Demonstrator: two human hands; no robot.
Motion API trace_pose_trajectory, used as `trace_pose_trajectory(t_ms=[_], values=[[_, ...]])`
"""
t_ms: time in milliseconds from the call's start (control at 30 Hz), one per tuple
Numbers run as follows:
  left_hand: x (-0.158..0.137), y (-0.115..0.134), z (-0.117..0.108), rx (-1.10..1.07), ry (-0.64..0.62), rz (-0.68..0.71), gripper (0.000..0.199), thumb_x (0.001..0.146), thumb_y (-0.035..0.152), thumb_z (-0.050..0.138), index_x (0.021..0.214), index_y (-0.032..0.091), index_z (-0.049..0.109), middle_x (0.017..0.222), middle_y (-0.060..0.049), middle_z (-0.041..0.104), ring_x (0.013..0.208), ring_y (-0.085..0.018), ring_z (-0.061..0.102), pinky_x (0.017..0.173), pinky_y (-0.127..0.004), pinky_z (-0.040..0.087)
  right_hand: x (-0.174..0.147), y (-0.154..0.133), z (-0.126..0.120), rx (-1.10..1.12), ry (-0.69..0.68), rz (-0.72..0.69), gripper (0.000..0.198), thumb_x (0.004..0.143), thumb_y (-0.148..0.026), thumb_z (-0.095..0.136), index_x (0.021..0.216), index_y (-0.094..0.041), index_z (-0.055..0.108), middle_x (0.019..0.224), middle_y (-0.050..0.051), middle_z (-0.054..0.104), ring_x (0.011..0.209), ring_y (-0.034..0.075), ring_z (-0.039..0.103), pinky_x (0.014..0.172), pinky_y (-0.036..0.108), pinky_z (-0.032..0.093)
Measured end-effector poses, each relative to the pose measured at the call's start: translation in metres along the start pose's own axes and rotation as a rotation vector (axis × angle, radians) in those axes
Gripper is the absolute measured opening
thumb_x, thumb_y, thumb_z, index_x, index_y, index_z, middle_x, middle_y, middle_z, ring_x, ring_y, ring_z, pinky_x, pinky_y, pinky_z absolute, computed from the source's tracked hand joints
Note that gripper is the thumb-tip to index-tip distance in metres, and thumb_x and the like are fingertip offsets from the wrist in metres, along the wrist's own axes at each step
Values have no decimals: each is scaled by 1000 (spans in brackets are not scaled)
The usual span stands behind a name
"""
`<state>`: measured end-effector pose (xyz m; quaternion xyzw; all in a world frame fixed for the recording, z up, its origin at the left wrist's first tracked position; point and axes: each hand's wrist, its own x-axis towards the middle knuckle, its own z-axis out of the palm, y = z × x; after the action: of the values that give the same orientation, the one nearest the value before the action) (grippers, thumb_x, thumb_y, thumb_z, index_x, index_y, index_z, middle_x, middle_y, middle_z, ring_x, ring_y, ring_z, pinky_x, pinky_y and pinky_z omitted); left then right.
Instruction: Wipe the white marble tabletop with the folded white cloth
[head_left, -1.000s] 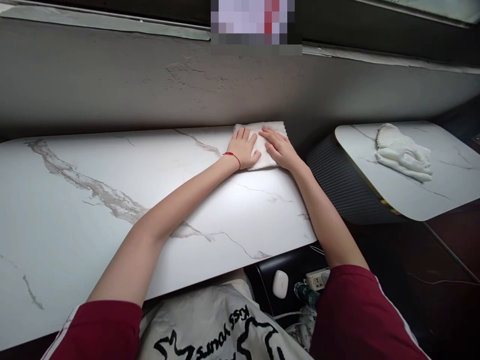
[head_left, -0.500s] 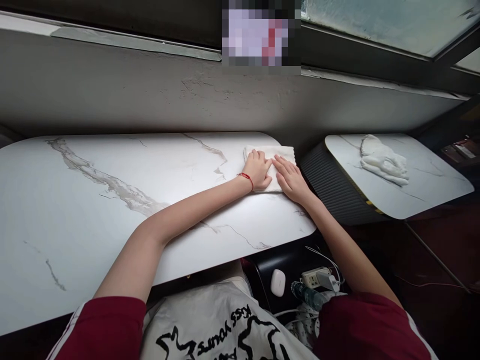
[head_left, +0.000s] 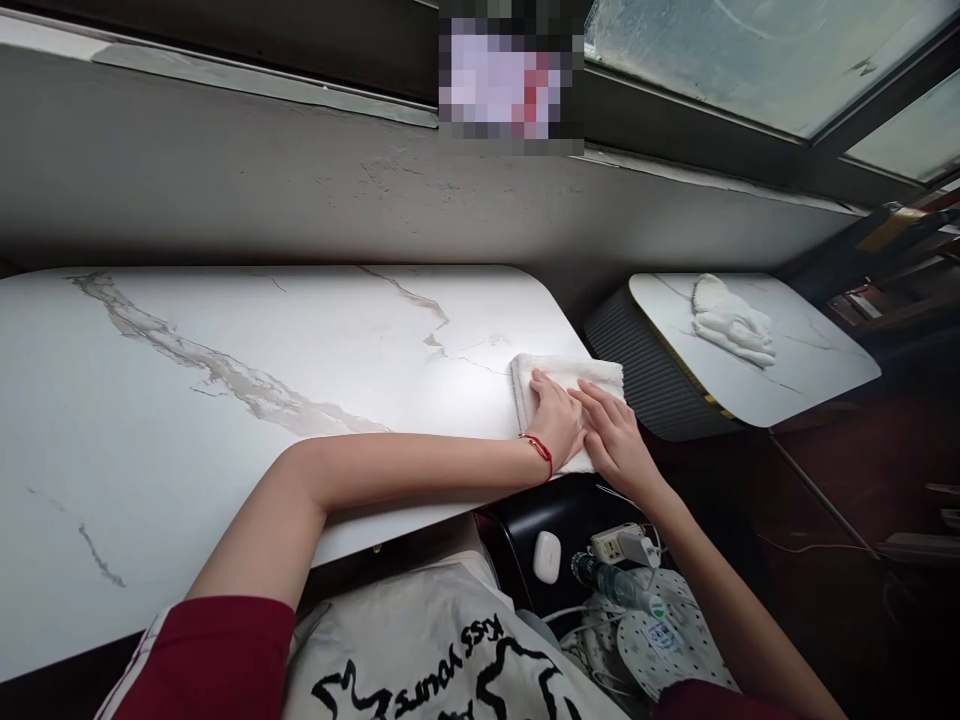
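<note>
A folded white cloth (head_left: 566,370) lies at the right front corner of the white marble-patterned tabletop (head_left: 225,480), partly past its rounded edge. My left hand (head_left: 556,420), below a red cord bracelet (head_left: 537,452), presses on the cloth with fingers spread. Beside it my right hand (head_left: 616,432) rests flat on the same cloth, fingers stretched out. The two hands touch or overlap slightly at the fingers. Part of the cloth is hidden under both palms.
A smaller marble-patterned table (head_left: 810,340) stands to the right, with a crumpled white cloth (head_left: 731,320) on it. Below the front edge are a white rounded case (head_left: 547,557), a plastic bottle (head_left: 611,580), a power strip (head_left: 607,543) and cables. A grey wall (head_left: 300,190) runs behind.
Both hands have slid the cloth toward me and a little right, from the tabletop's right end to its front corner. The camera view has turned slightly.
</note>
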<state>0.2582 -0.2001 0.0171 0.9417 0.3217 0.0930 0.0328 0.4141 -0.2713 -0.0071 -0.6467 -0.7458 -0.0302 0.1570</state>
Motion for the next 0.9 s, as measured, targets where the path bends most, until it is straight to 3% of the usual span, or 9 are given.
trace_pose_trajectory(t_ms=[67,233,333,633,767,900], values=[[3,-2,1,-8,2,-21,59,97,39,54,140,-2,58,144,-29,56,140,-46,47,110,-58,41,9,4,3,-3,-13,-22,67,97,-31,32,163,-40,19,163,2,38,147,34,41,114,61,40],[26,-26,5,0,13,-132,49,96,34,55,138,11,61,143,-20,60,141,-46,46,110,-64,40,54,14,16,17,-45,-101,62,99,-31,28,161,-33,27,163,7,39,150,31,36,118,60,35],[42,-52,6,40,29,-196,53,94,33,56,138,4,59,144,-24,58,140,-47,46,110,-61,38,92,17,27,47,-57,-145,59,100,-32,25,159,-30,31,164,8,36,152,30,33,120,60,32],[81,-145,9,60,76,-382,58,90,34,57,141,6,54,146,-25,56,140,-48,44,111,-65,31,209,7,66,71,-61,-191,60,96,-27,27,154,-25,41,165,7,36,153,25,32,122,53,28],[83,-182,1,51,80,-374,57,94,32,46,143,2,49,152,-28,47,144,-47,37,112,-63,29,246,-6,79,44,-38,-130,61,93,-26,28,153,-24,43,163,6,39,153,24,33,121,52,29],[76,-203,-10,31,99,-313,57,97,35,41,141,0,50,149,-28,48,139,-41,42,113,-54,30,263,-13,85,31,-30,-87,62,91,-27,30,151,-21,45,163,8,40,152,25,35,122,51,29]])
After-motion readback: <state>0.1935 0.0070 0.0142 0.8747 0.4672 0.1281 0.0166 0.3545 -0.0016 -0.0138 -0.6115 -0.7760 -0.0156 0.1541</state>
